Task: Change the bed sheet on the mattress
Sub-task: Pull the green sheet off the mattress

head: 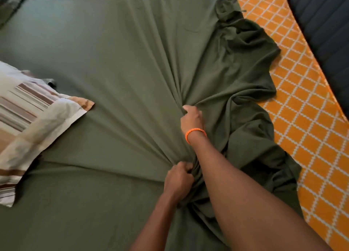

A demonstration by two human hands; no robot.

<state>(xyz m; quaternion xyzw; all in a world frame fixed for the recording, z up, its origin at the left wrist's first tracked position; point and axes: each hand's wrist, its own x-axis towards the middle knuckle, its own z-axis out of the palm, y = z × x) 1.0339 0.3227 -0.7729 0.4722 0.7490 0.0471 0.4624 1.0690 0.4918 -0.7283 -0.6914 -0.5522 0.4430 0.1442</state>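
Olive-green bed sheet (113,52), plain and matte, spread over most of the mattress (294,103). Smooth and flat toward the pillow (28,122), drawn into long radiating creases that converge on two gathered points near the sheet's right side. Loose edge bunched into deep rumpled folds along the right, lying on top of the mattress and leaving a strip of its orange cover with white lattice lines bare beyond the folds. Dark ribbed panel (324,24) past that strip, farther from the sheet.

Right hand (191,118), orange braided bracelet (195,134) at the wrist, reaching out over the sheet, fingers (186,109) curled tight into a pinch of green cloth, creases fanning away from the grip. Left hand (178,179) nearer the wearer on the same gathered ridge of the sheet, fingers (186,170) closed into a fist around a thick bunch of fabric. Both forearms bare, crossing above the crumpled part.

Striped pillow in cream, brown and tan resting on the sheet's left side, one corner pointing toward the hands, well apart from them.
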